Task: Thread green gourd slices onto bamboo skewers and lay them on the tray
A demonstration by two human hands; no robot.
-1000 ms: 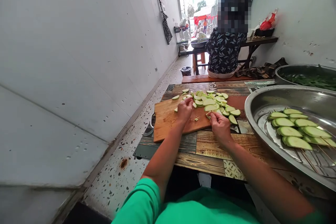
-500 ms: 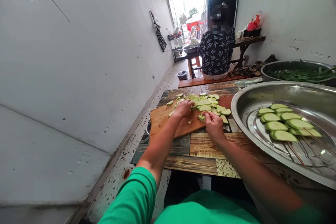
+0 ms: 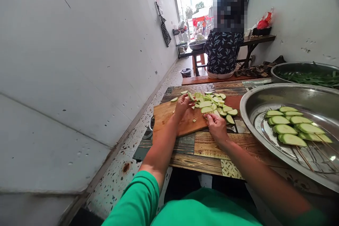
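Slices [image 3: 206, 104] on board [image 3: 165, 116], skewered slices [image 3: 281, 129] in basin [image 3: 250, 108] at right, bench [image 3: 196, 81] behind

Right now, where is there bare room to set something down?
Bare: the left end of the cutting board, beside the left forearm; and, between it and the right forearm, tabletop nearer than the board. Crowded: the board's far right, heaped with slices.

Pitted white walls [image 3: 79, 60], speckled floor [image 3: 116, 183]

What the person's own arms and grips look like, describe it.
The left arm wears a bright green, creased fabric sleeve ending near the elbow; a shadowed green fabric sleeve shows partly on the right arm. The left grip and right grip are ungloved.
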